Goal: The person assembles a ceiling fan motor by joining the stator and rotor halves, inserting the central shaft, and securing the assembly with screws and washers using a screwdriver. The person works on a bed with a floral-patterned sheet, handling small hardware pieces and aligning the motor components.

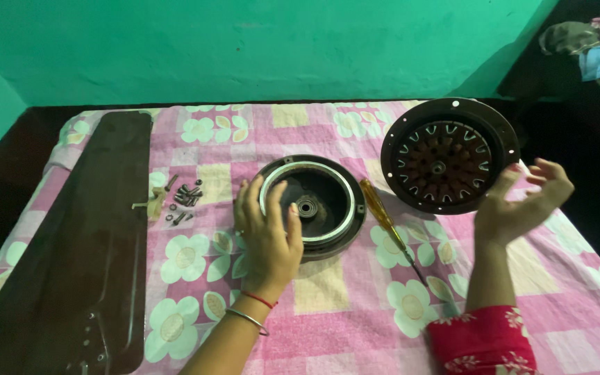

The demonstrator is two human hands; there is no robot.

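My left hand (267, 229) rests on the left rim of a round dark motor cover (328, 208) that lies on the cloth, with a bearing at its centre. My right hand (522, 201) holds up a second round dark part, the motor core (448, 156) with copper windings, tilted on its edge so its face shows. A screwdriver (387, 222) with an amber handle lies on the cloth between the two parts.
A pink checked cloth with flowers (342, 312) covers the surface. A long dark fan blade (85, 243) lies along the left. Several screws and a small fitting (178, 198) lie beside it. A green wall (244, 48) stands behind.
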